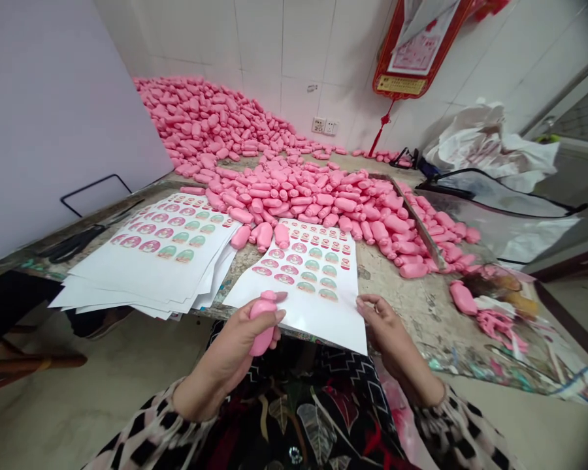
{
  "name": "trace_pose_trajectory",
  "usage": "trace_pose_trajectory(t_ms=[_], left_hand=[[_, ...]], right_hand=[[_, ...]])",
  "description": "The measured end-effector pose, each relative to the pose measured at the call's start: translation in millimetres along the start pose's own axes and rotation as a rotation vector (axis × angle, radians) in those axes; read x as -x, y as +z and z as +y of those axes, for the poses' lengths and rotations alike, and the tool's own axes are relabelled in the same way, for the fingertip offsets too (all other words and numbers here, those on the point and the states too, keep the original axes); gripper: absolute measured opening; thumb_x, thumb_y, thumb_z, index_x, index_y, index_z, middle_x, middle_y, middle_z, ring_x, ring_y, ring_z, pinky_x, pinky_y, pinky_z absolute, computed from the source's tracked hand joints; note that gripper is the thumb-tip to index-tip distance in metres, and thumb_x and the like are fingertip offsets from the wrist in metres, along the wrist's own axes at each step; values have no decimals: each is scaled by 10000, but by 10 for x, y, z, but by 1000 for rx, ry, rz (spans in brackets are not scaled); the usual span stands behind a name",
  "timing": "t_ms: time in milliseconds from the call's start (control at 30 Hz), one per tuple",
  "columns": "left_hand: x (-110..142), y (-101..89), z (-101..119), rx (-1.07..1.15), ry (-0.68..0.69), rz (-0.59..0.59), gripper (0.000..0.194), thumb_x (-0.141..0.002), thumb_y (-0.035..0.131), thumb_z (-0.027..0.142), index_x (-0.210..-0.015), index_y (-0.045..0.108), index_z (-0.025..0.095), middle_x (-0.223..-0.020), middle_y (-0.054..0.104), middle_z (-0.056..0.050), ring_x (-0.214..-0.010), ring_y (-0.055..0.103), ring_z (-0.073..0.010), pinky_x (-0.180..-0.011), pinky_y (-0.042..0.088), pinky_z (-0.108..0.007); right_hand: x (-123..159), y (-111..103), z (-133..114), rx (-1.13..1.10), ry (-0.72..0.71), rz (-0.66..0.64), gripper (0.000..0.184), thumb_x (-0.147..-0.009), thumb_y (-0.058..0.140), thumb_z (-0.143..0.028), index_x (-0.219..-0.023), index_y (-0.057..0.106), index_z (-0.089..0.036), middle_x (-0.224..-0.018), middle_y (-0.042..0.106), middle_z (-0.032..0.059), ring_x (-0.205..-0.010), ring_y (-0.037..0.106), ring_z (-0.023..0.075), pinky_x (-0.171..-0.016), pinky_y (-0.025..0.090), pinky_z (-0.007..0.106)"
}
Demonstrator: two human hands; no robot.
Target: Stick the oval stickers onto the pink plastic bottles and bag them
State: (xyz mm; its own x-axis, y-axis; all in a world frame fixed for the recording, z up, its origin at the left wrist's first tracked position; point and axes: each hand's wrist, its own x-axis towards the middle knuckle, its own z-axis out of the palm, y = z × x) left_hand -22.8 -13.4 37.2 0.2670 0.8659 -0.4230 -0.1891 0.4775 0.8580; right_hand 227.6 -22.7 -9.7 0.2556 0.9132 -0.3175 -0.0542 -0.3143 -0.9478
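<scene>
My left hand (247, 336) is closed around a small pink bottle-shaped plastic piece (263, 333), its narrow end pointing up over the front of a sticker sheet. The sticker sheet (318, 320) lies in front of me and reaches past the table's front edge. Printed on it are rows of magenta and green oval stickers, with small red ones toward the back. At the sheet's right edge, my right hand (385, 326) has its thumb and fingertips pinched on the paper. A few pink pieces (281, 235) rest on the sheet's far left corner.
A stack of sticker sheets (142, 281) lies to the left, near black scissors (81, 241). Pink pieces (294, 189) are heaped across the table to the wall. A wooden strip (416, 222) runs through the heap's right side. Plastic bags (504, 215) and pink scraps (500, 326) lie at the right.
</scene>
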Motion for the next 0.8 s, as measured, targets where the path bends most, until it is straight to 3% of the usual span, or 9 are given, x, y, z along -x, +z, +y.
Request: trace_pose_trajectory(t_ms=[100,200,267,367,533,667,800], left_hand=[[9,-16,17,87,10,-32,495,-752,636,320,-1211,528,168,-628,529,18,-581,473,-82,-546,383,-196],[28,-54,-22,173,-15,-32,496,-733,655,305,-1196,546,165,-641,528,13,-588,479,-83,-541,390,-197],[35,-92,-75,238,-51,-20,492,-724,664,290,-1185,555,158,-652,527,8,-588,487,-85,-531,397,-198],[32,-138,-162,359,-133,-32,437,-732,658,255,-1147,577,147,-679,522,0,-576,498,-78,-517,407,-195],[26,-112,-219,441,-184,-90,376,-747,645,216,-1112,604,135,-823,580,-51,-687,572,-119,-633,489,-251],[53,-76,-160,475,-162,-178,274,-767,616,206,-1026,647,122,-981,590,-83,-778,584,-147,-711,510,-311],[119,-171,-6,416,-20,-206,261,-746,639,217,-994,657,140,-1022,603,-95,-883,580,-192,-769,498,-352]], right_hand=[[-77,150,-111,-238,98,-66,476,-704,642,-413,-1107,445,-255,-731,622,-19,-537,565,141,-485,416,248],[-185,282,-298,-257,29,-64,464,-651,671,-337,-1053,485,-200,-724,627,8,-542,573,155,-501,431,276],[-220,315,-459,-100,-96,-27,380,-645,663,-333,-967,543,-169,-681,619,9,-515,552,144,-485,415,266],[-165,300,-735,309,-367,13,254,-715,589,-335,-901,621,-165,-742,647,26,-565,554,141,-498,400,250],[97,242,-1070,853,-646,121,279,-744,501,-235,-968,666,-207,-915,690,40,-795,616,204,-677,458,318],[272,221,-1155,979,-771,194,335,-739,490,-198,-1031,652,-228,-949,692,33,-840,632,209,-727,476,335],[338,269,-1187,955,-891,198,340,-755,507,-195,-1064,643,-229,-968,691,35,-850,636,208,-735,485,335]])
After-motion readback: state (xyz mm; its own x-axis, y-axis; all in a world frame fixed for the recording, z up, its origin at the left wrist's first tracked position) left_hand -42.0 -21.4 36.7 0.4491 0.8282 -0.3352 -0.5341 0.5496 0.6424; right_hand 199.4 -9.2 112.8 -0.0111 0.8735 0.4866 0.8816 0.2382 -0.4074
